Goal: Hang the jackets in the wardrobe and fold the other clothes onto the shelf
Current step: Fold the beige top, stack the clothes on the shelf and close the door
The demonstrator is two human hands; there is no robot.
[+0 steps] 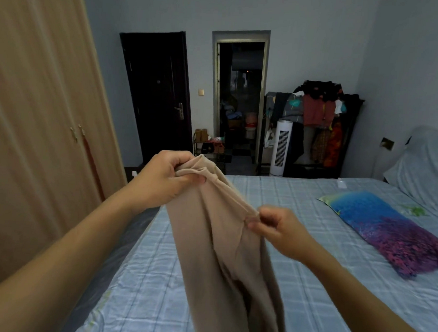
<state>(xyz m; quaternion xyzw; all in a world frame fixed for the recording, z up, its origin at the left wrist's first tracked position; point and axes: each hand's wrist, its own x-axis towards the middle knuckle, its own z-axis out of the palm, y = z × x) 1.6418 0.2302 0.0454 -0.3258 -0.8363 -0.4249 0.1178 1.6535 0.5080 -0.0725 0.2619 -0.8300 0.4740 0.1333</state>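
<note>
left hand (159, 180) grips, right hand (278, 230) pinches a beige garment (224, 254)'s top edge above the bed (299, 199); the blurred, seemingly light pinch may slip.

A checked blue bedsheet (298, 219) carries a blue-and-purple pillow (390, 231) — beyond stand a white tower fan (281, 148), a dark door (155, 95) and a shoe rack (210, 150).
</note>
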